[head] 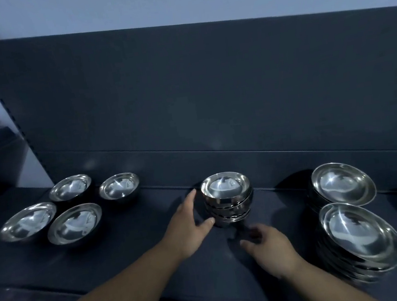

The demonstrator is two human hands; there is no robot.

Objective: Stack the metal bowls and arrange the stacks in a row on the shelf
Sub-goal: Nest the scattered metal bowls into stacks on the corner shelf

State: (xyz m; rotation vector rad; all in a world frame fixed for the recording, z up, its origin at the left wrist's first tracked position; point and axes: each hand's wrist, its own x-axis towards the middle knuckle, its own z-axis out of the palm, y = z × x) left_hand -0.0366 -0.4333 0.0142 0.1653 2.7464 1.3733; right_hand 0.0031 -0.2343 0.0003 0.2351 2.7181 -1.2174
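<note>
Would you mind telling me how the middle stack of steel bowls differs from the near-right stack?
The middle stack of small deep steel bowls stands upright; the near-right stack of wide shallow steel bowls leans. The middle stack has the left hand at its side; the near-right stack has no hand on it. Both are shiny metal, open side up, on the dark shelf.

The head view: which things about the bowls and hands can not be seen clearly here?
- Middle stack: bowl count unclear; dim light and reflections merge the rims.
- Near right stack: its base runs into shadow, count unclear.
- Far right stack: lower part hidden behind the near stack.
- Right hand: fingertips motion-blurred; contact with the shelf unclear.
- Left hand: whether it touches the middle stack is unclear.
</note>
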